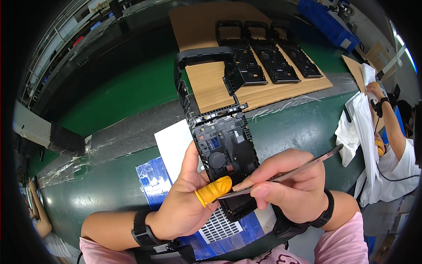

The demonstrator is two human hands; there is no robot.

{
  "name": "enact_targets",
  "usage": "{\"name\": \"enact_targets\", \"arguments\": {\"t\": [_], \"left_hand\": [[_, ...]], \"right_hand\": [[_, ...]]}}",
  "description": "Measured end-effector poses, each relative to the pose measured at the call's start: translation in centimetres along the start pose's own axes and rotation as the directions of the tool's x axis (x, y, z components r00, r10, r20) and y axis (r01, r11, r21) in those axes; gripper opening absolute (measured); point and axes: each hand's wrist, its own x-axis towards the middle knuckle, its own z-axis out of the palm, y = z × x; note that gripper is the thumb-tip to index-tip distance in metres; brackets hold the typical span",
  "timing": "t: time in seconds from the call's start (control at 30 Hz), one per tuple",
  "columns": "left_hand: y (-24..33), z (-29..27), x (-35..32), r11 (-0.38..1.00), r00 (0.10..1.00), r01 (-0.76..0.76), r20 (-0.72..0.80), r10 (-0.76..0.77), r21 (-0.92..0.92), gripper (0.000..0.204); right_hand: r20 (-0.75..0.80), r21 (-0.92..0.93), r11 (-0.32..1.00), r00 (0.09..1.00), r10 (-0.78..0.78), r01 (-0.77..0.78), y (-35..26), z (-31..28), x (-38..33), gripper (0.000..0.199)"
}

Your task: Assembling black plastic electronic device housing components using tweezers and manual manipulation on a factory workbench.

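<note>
A black plastic device housing [226,143], with a tall open frame at its far end, is held tilted in my left hand [182,200]. The left thumb wears a yellow finger cot [214,191] and lies near the housing's lower left edge. My right hand [290,185] is closed around a pair of dark metal tweezers [303,167], its fingers over the lower right of the housing. The tweezers' tips reach the left thumb at the lower part of the housing. Whether a small part sits between the tips cannot be made out.
Three similar black housings [274,59] lie on a brown cardboard sheet [303,92] at the back. Beneath my hands are a sheet of dark labels [220,226] and blue taped material [154,180]. A co-worker's arm [393,127] and white bags [362,127] are at the right.
</note>
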Motion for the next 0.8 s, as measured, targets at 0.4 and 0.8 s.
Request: {"name": "enact_targets", "arguments": {"t": [0.4,0.8], "left_hand": [[0.3,-0.1,0.3,0.998,0.995,0.027,-0.093,-0.033,-0.056,0.070],[0.6,0.0,0.0,0.997,0.999,-0.024,-0.044,0.027,0.076,0.062]], "right_hand": [[0.191,-0.431,0.845,0.947,-0.258,0.317,-2.3,0.9,-1.0,0.015],[-0.197,0.079,0.993,0.975,0.104,-0.090,-0.4,-0.6,0.6,0.018]]}}
